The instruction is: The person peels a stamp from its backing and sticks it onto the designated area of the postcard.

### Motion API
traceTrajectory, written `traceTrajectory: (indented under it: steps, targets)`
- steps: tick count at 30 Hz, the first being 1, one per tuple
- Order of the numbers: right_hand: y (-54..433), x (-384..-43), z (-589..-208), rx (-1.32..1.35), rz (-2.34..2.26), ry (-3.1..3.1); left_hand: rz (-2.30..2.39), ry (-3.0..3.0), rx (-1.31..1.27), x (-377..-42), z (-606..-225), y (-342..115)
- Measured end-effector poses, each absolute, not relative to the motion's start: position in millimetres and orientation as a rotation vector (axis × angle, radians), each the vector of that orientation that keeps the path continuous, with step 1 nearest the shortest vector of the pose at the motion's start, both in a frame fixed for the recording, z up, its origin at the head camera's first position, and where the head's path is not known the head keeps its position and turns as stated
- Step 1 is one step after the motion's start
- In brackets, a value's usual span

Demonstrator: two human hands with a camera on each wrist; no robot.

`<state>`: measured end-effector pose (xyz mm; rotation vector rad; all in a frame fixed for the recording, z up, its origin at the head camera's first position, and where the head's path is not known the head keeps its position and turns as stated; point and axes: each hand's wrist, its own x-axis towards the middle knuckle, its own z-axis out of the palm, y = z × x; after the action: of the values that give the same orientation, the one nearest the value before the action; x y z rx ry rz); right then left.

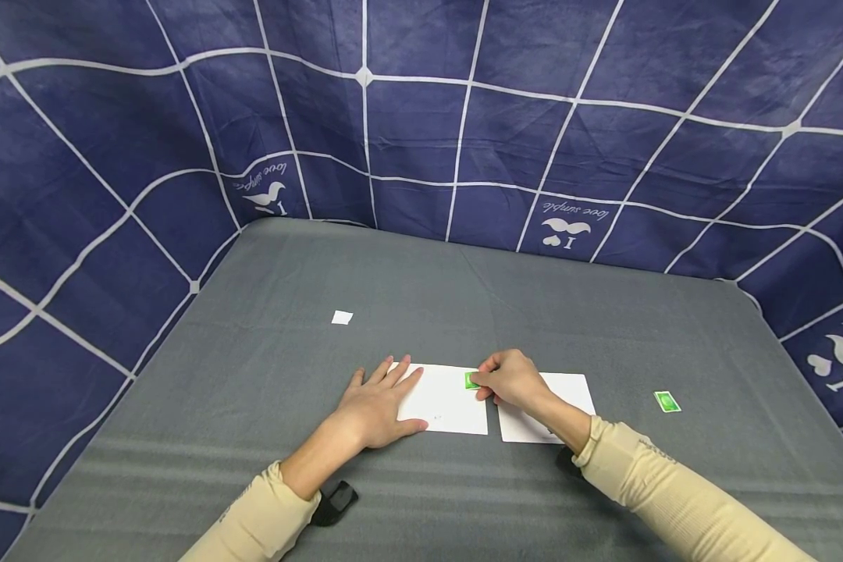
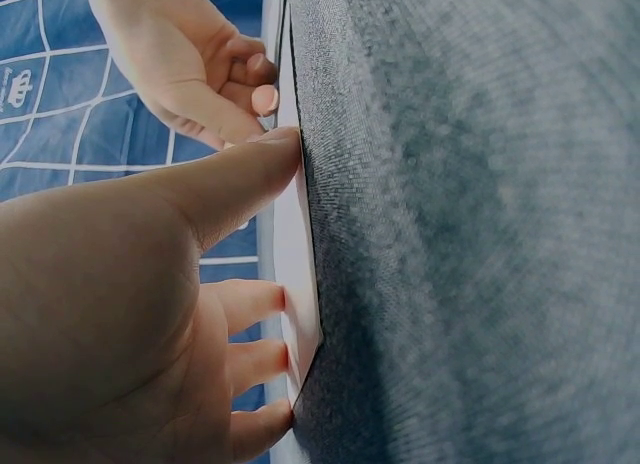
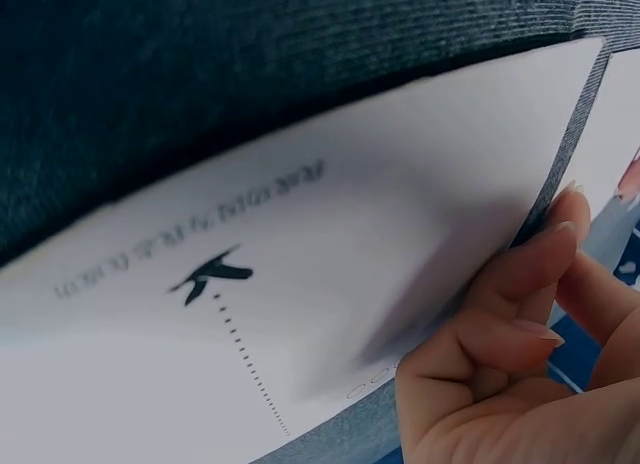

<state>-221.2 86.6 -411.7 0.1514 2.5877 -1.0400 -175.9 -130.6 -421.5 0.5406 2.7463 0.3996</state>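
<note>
Two white postcards lie side by side on the grey cloth. My left hand [image 1: 375, 407], fingers spread, presses on the left postcard [image 1: 441, 406]; in the left wrist view, its thumb [image 2: 255, 169] rests at the card's near edge. With curled fingers, my right hand [image 1: 516, 381] pinches a small green stamp [image 1: 471, 380] at that card's upper right corner. The right postcard [image 1: 544, 429] lies partly under my right hand and forearm. Seen from the right wrist, it bears a dark bird-like print [image 3: 212, 272], a dotted line and a row of writing; the stamp is hidden there.
A second green stamp [image 1: 667, 402] lies off to the right. Farther back on the left is a small white paper square [image 1: 342, 318]. A blue curtain [image 1: 421, 125] with white lines surrounds the grey-covered table [image 1: 421, 289] at the back and sides.
</note>
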Motion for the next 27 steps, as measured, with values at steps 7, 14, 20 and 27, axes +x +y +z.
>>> traceTrajectory:
  steps: [7,14,20,27]
  targets:
    - [84.6,-221.7,-412.0,0.123,-0.928,2.65,0.401,2.748,0.549,-175.6,-421.6,-131.4]
    - [83.6,-222.4,-408.5,0.053,-0.854,2.67,0.397,2.746,0.551,-176.5,-422.0,-132.3]
    - [83.6,-226.3,-405.0,0.021,-0.871,2.607,0.392,2.736,0.546,-175.8,-419.9,-132.4]
    - [83.8,-229.8,-403.0,0.025,-0.934,2.508,0.384,2.74,0.545,-175.8,-420.8,-132.3]
